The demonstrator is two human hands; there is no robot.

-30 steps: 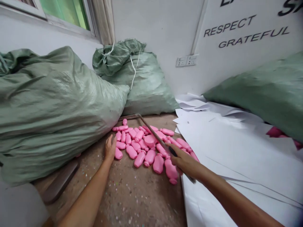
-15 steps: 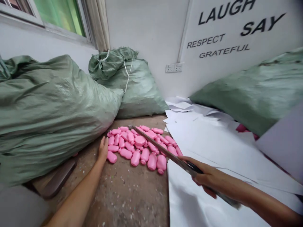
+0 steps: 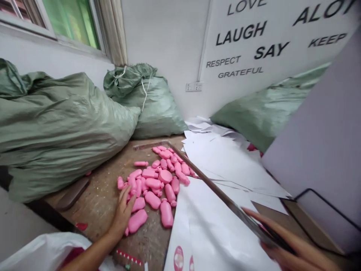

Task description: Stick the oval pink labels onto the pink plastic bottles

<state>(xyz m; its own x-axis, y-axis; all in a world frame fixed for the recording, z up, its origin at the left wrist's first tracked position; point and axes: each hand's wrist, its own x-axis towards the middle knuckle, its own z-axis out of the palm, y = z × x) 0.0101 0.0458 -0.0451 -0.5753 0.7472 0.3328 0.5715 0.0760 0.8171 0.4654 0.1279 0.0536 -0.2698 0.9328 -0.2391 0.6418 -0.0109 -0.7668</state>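
Note:
Many small pink bottle-shaped pieces (image 3: 152, 200) lie in a loose heap on a worn brown tabletop (image 3: 107, 188). At the heap's near left side is my left hand (image 3: 124, 209), fingers stretched out against a few pieces. My right hand (image 3: 282, 241), blurred at lower right, grips a long thin stick (image 3: 207, 181) that slants away over the white sheets. The stick's far end bends left, smeared by motion, behind the heap. Something black and metallic shows in my right hand beside the stick; its kind is unclear.
Stuffed green sacks (image 3: 67, 128) stand left, at the back and right. White paper sheets (image 3: 217, 222) cover the right side. A pale upright panel (image 3: 316, 150) rises at right. A white plastic bag (image 3: 47, 250) sits near the lower left table edge.
The view has turned right. Pink pieces have spread toward me and loosened. My left hand has come nearer, still at the heap's left. The stick's bent end now shows behind the heap.

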